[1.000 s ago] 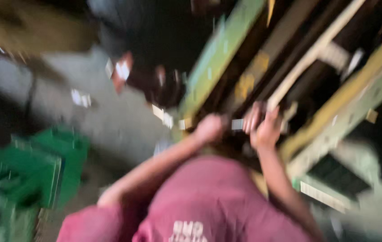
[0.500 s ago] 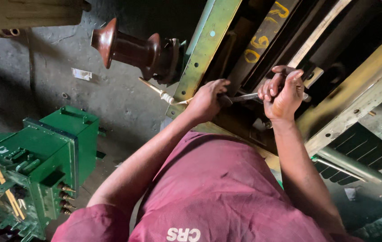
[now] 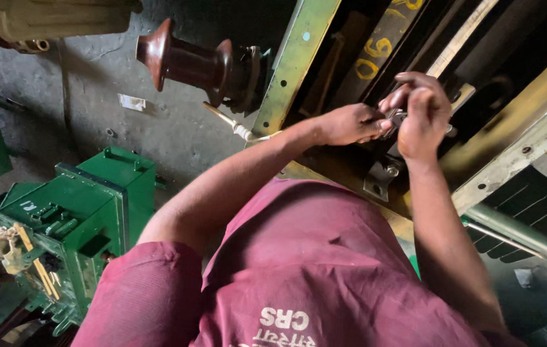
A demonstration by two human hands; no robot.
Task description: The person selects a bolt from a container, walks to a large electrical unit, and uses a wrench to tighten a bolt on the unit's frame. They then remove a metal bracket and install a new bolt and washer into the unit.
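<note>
Both hands work together on a small metal tool (image 3: 394,119) up against the dark inside of a yellow-green metal frame (image 3: 294,61). Left hand (image 3: 349,123) reaches in with fingers pinched together at the tool's end, seemingly steadying it; right hand (image 3: 422,114) is curled over and clamped on the other end, a grip that looks set for turning. The tool is mostly covered by the fingers, so its type is hard to tell, and the part it bears on is hidden. A small metal bracket (image 3: 379,181) sits just below. A brown ceramic insulator (image 3: 186,61) sticks out left of the frame; a green metal box (image 3: 74,222) stands on the floor, partly cut off.
</note>
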